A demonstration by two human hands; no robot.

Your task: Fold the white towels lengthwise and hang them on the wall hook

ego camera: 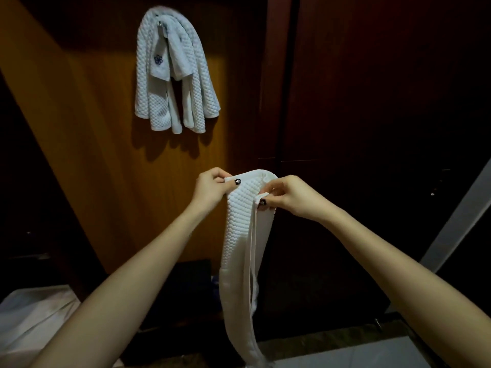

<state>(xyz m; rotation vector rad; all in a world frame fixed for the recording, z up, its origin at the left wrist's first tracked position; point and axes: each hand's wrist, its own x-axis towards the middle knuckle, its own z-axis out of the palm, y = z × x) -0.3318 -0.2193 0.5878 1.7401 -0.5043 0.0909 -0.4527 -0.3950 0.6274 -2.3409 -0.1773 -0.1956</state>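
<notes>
I hold a white waffle-weave towel in front of me, folded into a long narrow strip that hangs down past my forearms. My left hand pinches its top left corner. My right hand pinches the top right edges together, close beside the left. Higher up on the wooden wall, a metal hook carries several white towels draped over it; one shows a small blue emblem.
An orange-brown wood panel backs the hook; dark wooden doors stand to the right. White fabric lies at the lower left, and a dark object sits low against the wall. Pale floor shows at the bottom right.
</notes>
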